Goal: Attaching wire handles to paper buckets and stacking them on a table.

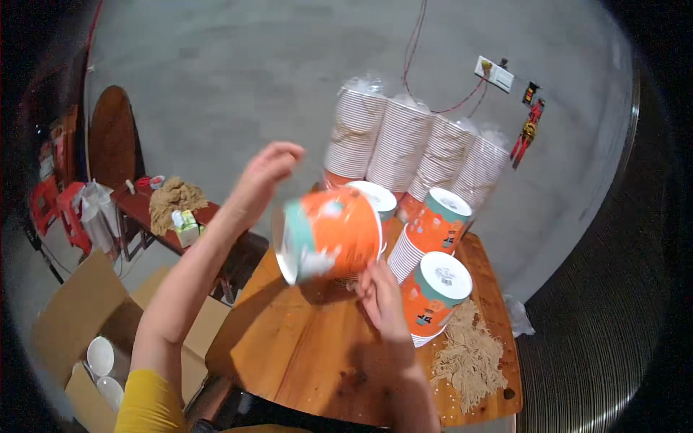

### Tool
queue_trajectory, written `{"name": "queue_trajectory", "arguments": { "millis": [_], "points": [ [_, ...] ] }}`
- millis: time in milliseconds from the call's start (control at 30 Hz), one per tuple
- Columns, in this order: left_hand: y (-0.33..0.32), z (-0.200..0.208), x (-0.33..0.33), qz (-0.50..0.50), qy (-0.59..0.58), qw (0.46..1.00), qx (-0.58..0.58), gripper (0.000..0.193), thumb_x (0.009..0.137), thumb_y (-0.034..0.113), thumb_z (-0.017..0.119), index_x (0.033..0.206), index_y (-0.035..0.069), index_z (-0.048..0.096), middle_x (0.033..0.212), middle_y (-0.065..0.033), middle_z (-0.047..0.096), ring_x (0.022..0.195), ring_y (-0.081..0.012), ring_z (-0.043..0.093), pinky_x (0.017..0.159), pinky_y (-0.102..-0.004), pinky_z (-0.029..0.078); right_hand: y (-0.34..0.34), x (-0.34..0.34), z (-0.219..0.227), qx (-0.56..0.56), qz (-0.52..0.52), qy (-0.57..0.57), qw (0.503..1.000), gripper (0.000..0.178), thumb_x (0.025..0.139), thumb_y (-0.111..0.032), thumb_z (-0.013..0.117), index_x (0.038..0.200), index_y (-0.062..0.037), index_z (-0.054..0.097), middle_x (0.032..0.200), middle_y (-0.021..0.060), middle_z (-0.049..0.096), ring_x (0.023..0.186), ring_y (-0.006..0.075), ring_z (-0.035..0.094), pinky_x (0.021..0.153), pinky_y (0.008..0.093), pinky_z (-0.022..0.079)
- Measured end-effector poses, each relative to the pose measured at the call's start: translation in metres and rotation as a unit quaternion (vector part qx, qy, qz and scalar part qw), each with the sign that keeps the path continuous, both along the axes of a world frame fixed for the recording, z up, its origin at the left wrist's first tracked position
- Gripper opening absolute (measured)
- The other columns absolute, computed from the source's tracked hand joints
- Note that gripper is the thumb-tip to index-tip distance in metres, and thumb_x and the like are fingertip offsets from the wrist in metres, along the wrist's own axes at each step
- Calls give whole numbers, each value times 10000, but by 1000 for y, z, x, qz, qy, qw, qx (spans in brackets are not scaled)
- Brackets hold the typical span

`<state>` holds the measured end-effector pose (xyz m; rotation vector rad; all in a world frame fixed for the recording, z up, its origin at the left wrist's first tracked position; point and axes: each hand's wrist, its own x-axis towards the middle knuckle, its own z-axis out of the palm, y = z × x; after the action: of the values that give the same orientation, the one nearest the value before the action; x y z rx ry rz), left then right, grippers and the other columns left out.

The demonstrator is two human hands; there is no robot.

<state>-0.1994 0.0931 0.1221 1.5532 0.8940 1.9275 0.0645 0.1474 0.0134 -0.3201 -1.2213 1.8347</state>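
A paper tub (336,234), orange and teal with a white rim, is tilted on its side above the wooden table (303,346) and blurred by motion. My right hand (381,294) has its bent fingers at the tub's base end, gripping it there. My left hand (268,173) is raised beyond the tub's upper left side, apart from it, empty, its fingers loosely bent. To the right, a nearer inverted tub stack (426,307) and a farther one (433,227) show white bases on top. Another inverted tub (377,196) is partly hidden behind the tilted one.
Tall plastic-wrapped tub stacks (401,141) line the table's far side by the wall. Tan strings (473,357) lie in a heap at the right edge. An open cardboard box (76,310) holding white tubs (101,357) is at lower left, near a bench (137,209) bearing more strings.
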Motion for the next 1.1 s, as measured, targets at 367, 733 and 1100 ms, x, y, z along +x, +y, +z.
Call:
{"name": "queue_trajectory", "arguments": {
  "millis": [367,733,1100],
  "points": [
    [20,-58,22,49,71,994,-66,408,909,210,538,1277,45,477,1234,-72,505,1184,-171,440,1024,-303,318,96,-64,-20,-391,-50,284,874,165,886,-223,635,791,-155,518,660,-32,507,487,42,407,401,165,338],
    [123,-82,48,143,339,930,-7,523,913,272,546,1372,75,391,1361,-170,399,1291,-291,356,1082,-372,276,79,-42,-43,-162,-77,45,983,325,926,-211,523,1199,-51,449,1062,139,594,883,228,601,752,382,543],
    [79,-166,187,-29,189,962,-193,475,974,313,439,1337,11,384,1305,-114,484,1191,-198,458,1006,-318,350,-29,128,5,294,-578,-330,686,850,769,-223,703,1420,14,212,1417,208,303,1312,280,329,1055,433,302]
  ]
}}
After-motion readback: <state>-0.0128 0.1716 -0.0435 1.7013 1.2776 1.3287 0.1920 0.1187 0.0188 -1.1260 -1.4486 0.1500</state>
